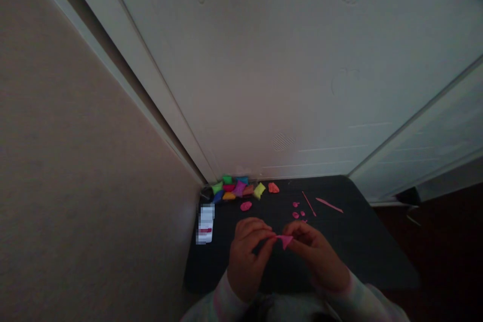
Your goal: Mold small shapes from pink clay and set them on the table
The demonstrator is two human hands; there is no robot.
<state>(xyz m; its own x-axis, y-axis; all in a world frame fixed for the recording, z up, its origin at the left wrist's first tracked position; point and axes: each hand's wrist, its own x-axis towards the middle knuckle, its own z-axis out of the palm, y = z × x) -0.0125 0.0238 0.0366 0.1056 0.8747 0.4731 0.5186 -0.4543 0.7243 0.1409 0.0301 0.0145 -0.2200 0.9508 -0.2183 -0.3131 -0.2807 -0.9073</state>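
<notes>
Above the near part of a dark table (358,241), a thin, flared piece of pink modelling clay (286,241) is stretched between my two hands. My left hand (247,259) pinches its narrow left end between thumb and fingertips. At the wider right side, my right hand (319,254) grips it with thumb and forefinger. Just beyond the right hand lie several small pink clay bits (296,215), partly covered by the fingers. A pink rod-like tool (309,204) and a flatter pink modelling tool (329,205) rest to their right.
Several colourful clay packets (239,189) are heaped at the back left, with a yellow packet (259,190) and an orange lump (273,188) beside them. A pink lump (246,206) lies nearer. A phone with a bright, blurred screen (206,224) is at the left edge. A white panel (264,85) rises behind.
</notes>
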